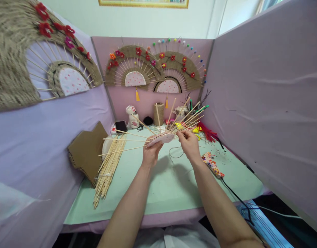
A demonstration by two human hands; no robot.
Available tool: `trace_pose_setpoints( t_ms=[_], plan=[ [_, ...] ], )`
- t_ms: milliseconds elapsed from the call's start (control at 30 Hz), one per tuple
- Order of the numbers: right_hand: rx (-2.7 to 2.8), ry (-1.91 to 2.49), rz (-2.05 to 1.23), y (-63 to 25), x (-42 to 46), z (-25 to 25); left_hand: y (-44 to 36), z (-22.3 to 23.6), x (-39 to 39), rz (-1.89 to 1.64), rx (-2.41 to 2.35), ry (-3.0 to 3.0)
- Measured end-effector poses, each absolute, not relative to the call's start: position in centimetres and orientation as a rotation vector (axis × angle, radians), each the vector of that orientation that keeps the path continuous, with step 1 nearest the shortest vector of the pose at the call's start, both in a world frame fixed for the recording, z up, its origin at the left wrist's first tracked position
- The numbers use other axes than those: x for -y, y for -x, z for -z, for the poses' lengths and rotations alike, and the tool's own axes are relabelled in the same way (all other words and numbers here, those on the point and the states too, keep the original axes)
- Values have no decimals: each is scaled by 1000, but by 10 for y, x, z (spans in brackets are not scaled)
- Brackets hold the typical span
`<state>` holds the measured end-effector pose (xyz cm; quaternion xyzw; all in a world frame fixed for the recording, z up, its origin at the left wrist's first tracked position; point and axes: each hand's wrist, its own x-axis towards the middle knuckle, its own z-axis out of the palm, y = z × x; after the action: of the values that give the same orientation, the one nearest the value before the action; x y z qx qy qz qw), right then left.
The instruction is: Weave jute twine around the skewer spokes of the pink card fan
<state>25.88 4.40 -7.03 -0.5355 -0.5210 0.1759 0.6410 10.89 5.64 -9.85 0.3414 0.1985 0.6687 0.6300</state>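
Note:
My left hand [150, 155] grips a fan frame from below, its fingers around the small half-round base [161, 138] covered in pink-spotted white cloth. Thin wooden sticks [127, 140] spread out from this base to the left, up and right. At the base's right end, my right hand [188, 143] is closed in a pinch, thumb against forefinger. A thin strand of twine [176, 157] loops below the frame, close to the right fingers; the exact pinch point is partly hidden. Both hands are raised above the green tabletop [171, 193].
A bundle of wooden sticks [109, 168] and brown cardboard [88, 151] lie left. A twine spool [158, 114] stands at the back. A patterned glue gun [212, 165] with a black cord lies right, near red pipe cleaners [208, 132]. Finished fans [134, 65] hang on the partitions.

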Motion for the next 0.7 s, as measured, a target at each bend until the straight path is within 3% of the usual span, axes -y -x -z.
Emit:
trace_pose_setpoints(
  t_ms=[700],
  plan=[
    [1154,1294,-446,-261,-60,95,-109,102,-60,-1507,-488,-662]
  ],
)
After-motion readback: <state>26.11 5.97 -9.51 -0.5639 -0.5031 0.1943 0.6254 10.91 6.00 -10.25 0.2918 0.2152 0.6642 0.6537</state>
